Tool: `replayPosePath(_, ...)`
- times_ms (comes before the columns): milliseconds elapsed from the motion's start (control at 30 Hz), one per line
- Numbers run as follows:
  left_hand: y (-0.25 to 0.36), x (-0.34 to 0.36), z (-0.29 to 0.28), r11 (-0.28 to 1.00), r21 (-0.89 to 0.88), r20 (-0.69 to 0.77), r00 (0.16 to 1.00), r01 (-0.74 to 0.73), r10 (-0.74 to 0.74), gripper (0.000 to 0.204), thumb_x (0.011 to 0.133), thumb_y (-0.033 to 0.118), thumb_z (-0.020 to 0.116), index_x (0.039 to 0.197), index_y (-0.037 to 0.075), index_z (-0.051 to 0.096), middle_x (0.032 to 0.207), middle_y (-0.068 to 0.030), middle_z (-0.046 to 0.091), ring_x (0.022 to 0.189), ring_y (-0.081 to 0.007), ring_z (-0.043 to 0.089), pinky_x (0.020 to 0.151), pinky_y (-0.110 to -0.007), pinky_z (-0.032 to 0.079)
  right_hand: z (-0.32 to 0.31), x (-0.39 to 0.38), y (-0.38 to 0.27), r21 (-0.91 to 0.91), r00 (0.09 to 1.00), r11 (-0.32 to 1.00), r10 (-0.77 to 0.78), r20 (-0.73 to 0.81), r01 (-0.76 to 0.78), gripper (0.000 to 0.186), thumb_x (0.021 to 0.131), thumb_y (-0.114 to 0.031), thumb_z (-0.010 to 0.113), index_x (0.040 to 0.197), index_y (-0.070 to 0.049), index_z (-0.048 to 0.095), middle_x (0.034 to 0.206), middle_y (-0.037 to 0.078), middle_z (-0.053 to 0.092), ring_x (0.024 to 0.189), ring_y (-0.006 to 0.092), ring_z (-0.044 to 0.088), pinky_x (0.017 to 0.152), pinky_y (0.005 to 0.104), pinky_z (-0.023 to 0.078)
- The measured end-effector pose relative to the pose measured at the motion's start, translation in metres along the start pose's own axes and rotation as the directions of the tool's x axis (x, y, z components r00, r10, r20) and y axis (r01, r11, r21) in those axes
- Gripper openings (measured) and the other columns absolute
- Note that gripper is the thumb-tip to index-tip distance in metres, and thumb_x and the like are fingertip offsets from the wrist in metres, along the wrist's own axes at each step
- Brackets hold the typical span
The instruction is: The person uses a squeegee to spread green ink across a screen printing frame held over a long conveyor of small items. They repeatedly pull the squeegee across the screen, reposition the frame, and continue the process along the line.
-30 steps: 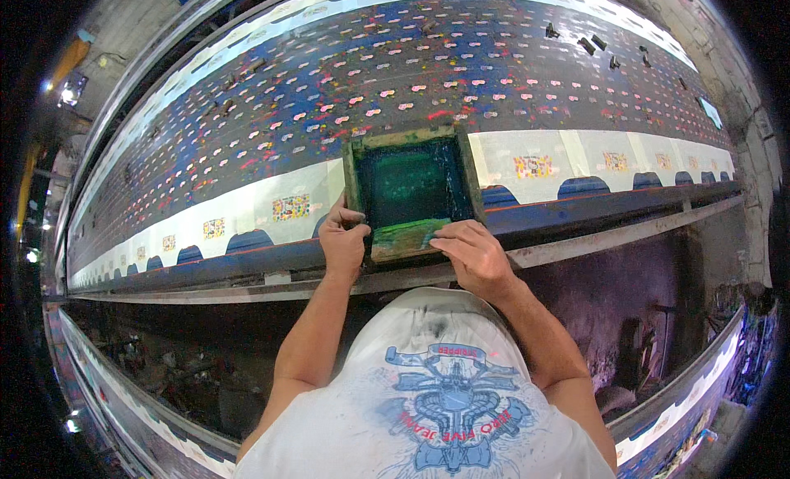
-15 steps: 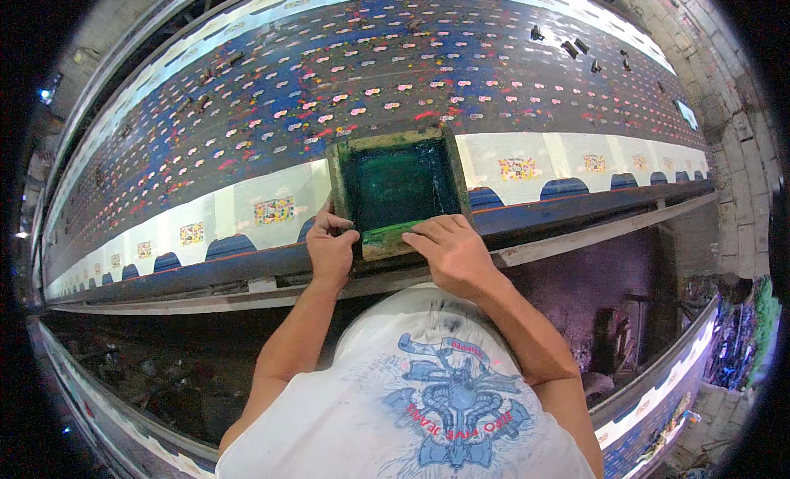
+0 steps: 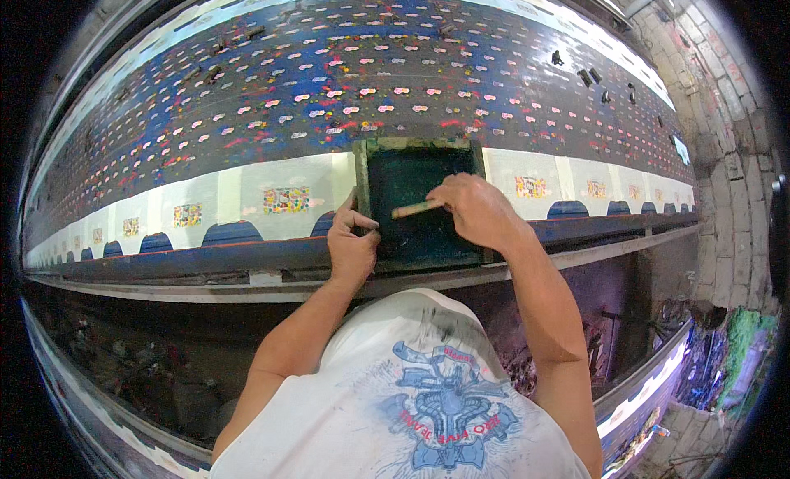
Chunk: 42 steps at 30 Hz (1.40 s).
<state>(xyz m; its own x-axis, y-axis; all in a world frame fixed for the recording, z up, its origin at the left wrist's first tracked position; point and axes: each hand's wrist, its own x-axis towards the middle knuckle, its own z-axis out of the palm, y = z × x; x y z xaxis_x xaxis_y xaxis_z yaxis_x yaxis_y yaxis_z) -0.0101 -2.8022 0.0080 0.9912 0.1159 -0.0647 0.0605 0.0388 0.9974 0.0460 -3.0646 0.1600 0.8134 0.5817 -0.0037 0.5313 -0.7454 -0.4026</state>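
A screen-printing frame [image 3: 376, 144] with a dark green mesh lies on a white fabric strip [image 3: 321, 185] along the near edge of a long printing table. My left hand [image 3: 352, 240] grips the left side of the frame, fingers curled on it. My right hand [image 3: 484, 209] holds a narrow wooden squeegee [image 3: 411, 209], tilted over the middle of the mesh; whether its edge touches the mesh I cannot tell. Colourful printed motifs [image 3: 286, 199] and dark blue arched shapes [image 3: 233, 234] repeat along the strip on both sides of the frame.
The dark, ink-speckled tabletop [image 3: 304, 92] reaches back to another white strip. Small black objects [image 3: 589, 76] sit at its back right. A metal rail [image 3: 156, 288] runs along the near edge, above a dark gap. A block wall or paving [image 3: 716, 117] borders the right; another table [image 3: 99, 397] runs behind me.
My right hand has risen from the frame's near bar to over the mesh, with the squeegee now across its middle. The mesh looks darker. My left hand stays on the frame's left side.
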Motion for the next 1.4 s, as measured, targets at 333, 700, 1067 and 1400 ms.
replayPosePath(333, 0.016, -0.006, 0.002, 0.996, 0.085, -0.047, 0.998, -0.040, 0.044, 0.040, 0.084, -0.010, 0.077, 0.121, 0.004, 0.079, 0.174, -0.0279, 0.050, 0.162, -0.0393, 0.047, 0.133, -0.045, 0.035, 0.010, 0.049, 0.027, -0.030, 0.988, 0.994, 0.105, -0.117, -0.109, 0.041, 0.087, 0.009, 0.061, 0.122, -0.002, 0.080, 0.113, 0.023, 0.078, 0.112, 0.0453, 0.073, 0.101, 0.0551, 0.058)
replayPosePath(700, 0.002, -0.005, 0.004, 0.991, 0.059, -0.033, 0.992, -0.118, 0.120, 0.045, 0.090, -0.005, 0.074, 0.133, 0.007, 0.078, 0.172, -0.0284, 0.051, 0.161, -0.0387, 0.049, 0.133, -0.046, 0.035, 0.038, -0.025, -0.024, -0.058, 0.997, 0.997, 0.040, -0.063, -0.044, 0.049, 0.084, 0.006, 0.066, 0.131, -0.006, 0.078, 0.121, 0.017, 0.078, 0.113, 0.0395, 0.070, 0.100, 0.0510, 0.054)
replayPosePath(1067, 0.022, -0.002, 0.004, 0.934, 0.326, 0.010, 0.988, -0.149, 0.154, 0.038, 0.078, -0.007, 0.071, 0.112, 0.005, 0.084, 0.172, -0.0274, 0.053, 0.155, -0.0394, 0.053, 0.127, -0.046, 0.041, 0.045, -0.074, -0.028, 0.106, 0.973, 0.993, -0.023, -0.231, 0.049, 0.033, 0.087, -0.009, 0.080, 0.120, -0.005, 0.081, 0.121, 0.013, 0.080, 0.112, 0.0337, 0.075, 0.097, 0.0467, 0.057)
replayPosePath(1400, 0.034, -0.019, 0.133, 0.981, 0.062, -0.037, 0.982, -0.181, 0.184, 0.023, 0.079, -0.013, 0.067, 0.097, -0.001, 0.075, 0.173, -0.0306, 0.050, 0.162, -0.0370, 0.047, 0.131, -0.044, 0.033, 0.023, -0.172, 0.076, 0.223, 0.826, 0.972, 0.063, -0.560, 0.077, 0.026, 0.086, 0.001, 0.085, 0.111, -0.002, 0.081, 0.114, 0.015, 0.081, 0.110, 0.0363, 0.077, 0.097, 0.0488, 0.061)
